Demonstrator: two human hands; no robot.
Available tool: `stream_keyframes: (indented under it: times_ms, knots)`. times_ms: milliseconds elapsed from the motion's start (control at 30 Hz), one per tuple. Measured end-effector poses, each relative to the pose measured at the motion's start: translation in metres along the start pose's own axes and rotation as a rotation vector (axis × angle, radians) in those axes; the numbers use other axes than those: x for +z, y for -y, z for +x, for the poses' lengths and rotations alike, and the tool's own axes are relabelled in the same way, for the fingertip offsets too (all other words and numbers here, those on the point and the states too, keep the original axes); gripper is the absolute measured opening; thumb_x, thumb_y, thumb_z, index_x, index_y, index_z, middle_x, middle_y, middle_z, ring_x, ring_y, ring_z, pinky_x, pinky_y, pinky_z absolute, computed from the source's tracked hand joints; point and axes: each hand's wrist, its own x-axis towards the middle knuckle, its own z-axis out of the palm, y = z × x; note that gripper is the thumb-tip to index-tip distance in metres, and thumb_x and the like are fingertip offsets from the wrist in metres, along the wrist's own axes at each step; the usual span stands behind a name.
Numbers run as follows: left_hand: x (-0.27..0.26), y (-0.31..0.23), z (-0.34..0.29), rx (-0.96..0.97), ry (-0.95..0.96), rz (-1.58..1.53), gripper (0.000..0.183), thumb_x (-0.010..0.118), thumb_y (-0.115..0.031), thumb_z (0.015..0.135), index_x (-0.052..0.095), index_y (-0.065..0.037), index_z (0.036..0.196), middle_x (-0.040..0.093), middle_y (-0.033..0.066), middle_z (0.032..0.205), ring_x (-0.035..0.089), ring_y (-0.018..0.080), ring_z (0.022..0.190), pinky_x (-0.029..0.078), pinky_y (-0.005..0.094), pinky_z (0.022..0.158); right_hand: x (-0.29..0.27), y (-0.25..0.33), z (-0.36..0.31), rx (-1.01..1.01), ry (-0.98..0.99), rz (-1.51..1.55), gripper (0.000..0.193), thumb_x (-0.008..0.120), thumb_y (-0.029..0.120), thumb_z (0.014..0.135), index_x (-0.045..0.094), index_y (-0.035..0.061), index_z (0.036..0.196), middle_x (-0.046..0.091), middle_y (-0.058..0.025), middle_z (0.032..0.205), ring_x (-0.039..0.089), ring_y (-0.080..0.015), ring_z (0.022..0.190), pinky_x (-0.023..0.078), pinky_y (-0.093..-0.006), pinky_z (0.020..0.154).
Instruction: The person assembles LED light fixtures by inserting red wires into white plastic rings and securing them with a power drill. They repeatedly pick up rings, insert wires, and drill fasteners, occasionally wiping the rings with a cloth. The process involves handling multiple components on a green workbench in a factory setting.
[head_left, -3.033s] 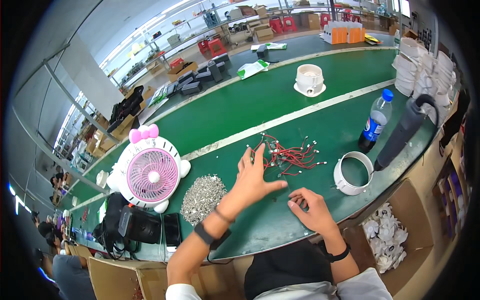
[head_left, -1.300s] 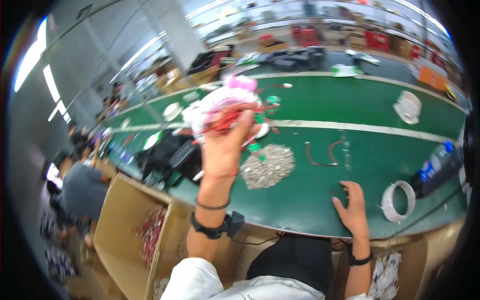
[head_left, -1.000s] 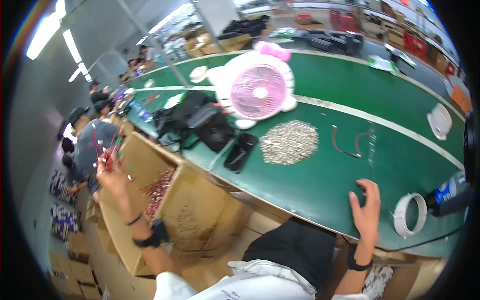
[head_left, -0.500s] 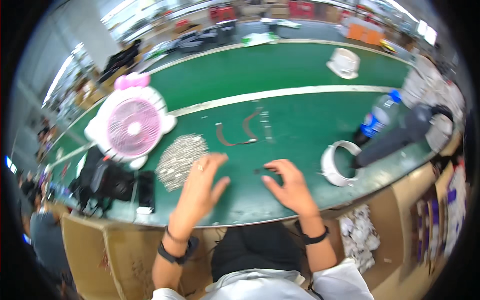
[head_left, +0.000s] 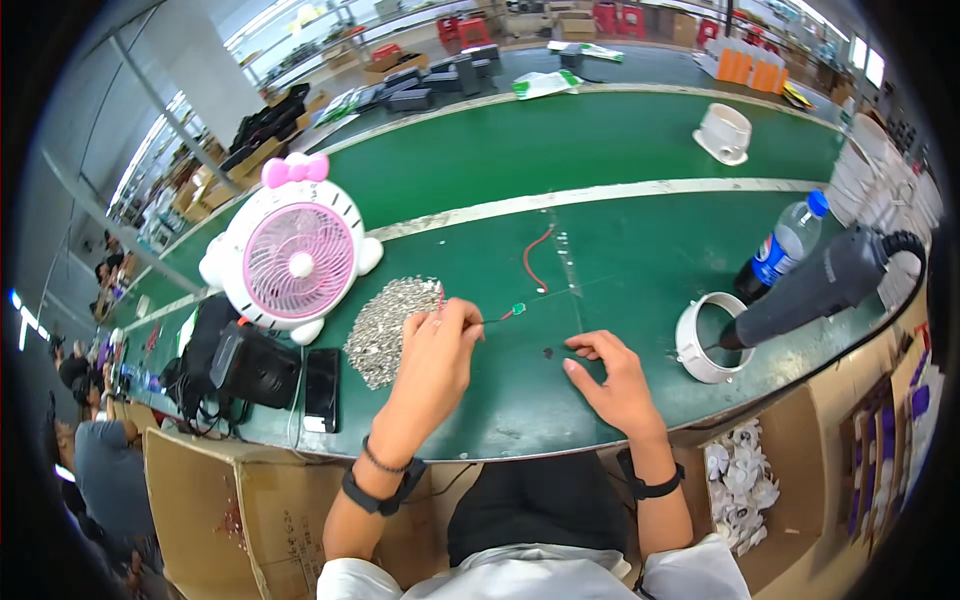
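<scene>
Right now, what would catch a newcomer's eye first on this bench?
Probably the white-and-pink desk fan with a bow, standing at the left of the green table. Beside it lies a heap of small silvery metal parts, which the left hand touches while pinching a thin wire. The right hand rests nearby.

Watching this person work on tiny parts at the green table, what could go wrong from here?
The left hand pinches a thin wire with a small green part right beside the heap of tiny metal pieces; a nudge might scatter them. The small dark piece by the right hand could easily be brushed away. The plastic bottle might tip.
</scene>
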Motion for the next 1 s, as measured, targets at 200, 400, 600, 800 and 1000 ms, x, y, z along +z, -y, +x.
stream_keyframes:
  times_ms: [200, 400, 600, 800, 1000]
  knots:
    - [-0.115, -0.036, -0.105, -0.226, -0.770, 0.044, 0.014, 0.067, 0.005, 0.099, 0.069, 0.002, 0.112, 0.070, 0.0102, 0.101, 0.067, 0.0167, 0.090, 0.055, 0.0307, 0.078, -0.001, 0.005, 0.001, -0.014, 0.020, -0.044, 0.027, 0.076, 0.011, 0.092, 0.070, 0.0000, 0.115, 0.070, -0.0161, 0.109, 0.069, -0.0303, 0.098, 0.055, -0.0382, 0.090]
    - [-0.228, -0.011, -0.228, -0.588, -1.061, 0.705, 0.022, 0.058, -0.006, 0.108, 0.064, 0.003, 0.127, 0.067, 0.0140, 0.111, 0.066, 0.0235, 0.101, 0.053, 0.0354, 0.094, 0.002, 0.003, -0.001, -0.016, 0.033, -0.051, 0.025, 0.075, 0.009, 0.091, 0.070, 0.0008, 0.114, 0.070, -0.0145, 0.110, 0.066, -0.0299, 0.100, 0.054, -0.0390, 0.089]
    - [-0.160, -0.013, -0.195, -0.488, -0.905, 0.878, 0.020, 0.061, -0.003, 0.100, 0.066, 0.002, 0.119, 0.067, 0.0155, 0.119, 0.063, 0.0327, 0.116, 0.046, 0.0471, 0.107, -0.001, 0.005, -0.001, -0.015, 0.043, -0.068, 0.026, 0.075, 0.009, 0.091, 0.069, 0.0014, 0.114, 0.069, -0.0135, 0.110, 0.065, -0.0292, 0.099, 0.054, -0.0391, 0.088]
    - [-0.022, -0.028, -0.082, -0.161, -0.064, -0.234, 0.044, 0.083, -0.011, 0.088, 0.067, -0.003, 0.128, 0.072, 0.0137, 0.109, 0.068, 0.0246, 0.089, 0.056, 0.0377, 0.078, -0.003, 0.001, 0.002, -0.031, 0.062, -0.061, 0.029, 0.077, 0.010, 0.090, 0.069, 0.0015, 0.117, 0.069, -0.0144, 0.110, 0.066, -0.0300, 0.100, 0.054, -0.0390, 0.089]
    - [0.095, 0.030, 0.023, 0.031, 0.063, -0.262, 0.067, 0.076, -0.025, 0.095, 0.046, -0.010, 0.154, 0.069, 0.0165, 0.121, 0.069, 0.0352, 0.100, 0.057, 0.0457, 0.086, -0.015, 0.027, 0.018, -0.005, 0.276, -0.109, 0.037, 0.079, 0.015, 0.091, 0.066, 0.0006, 0.122, 0.070, -0.0161, 0.111, 0.068, -0.0318, 0.099, 0.056, -0.0393, 0.090]
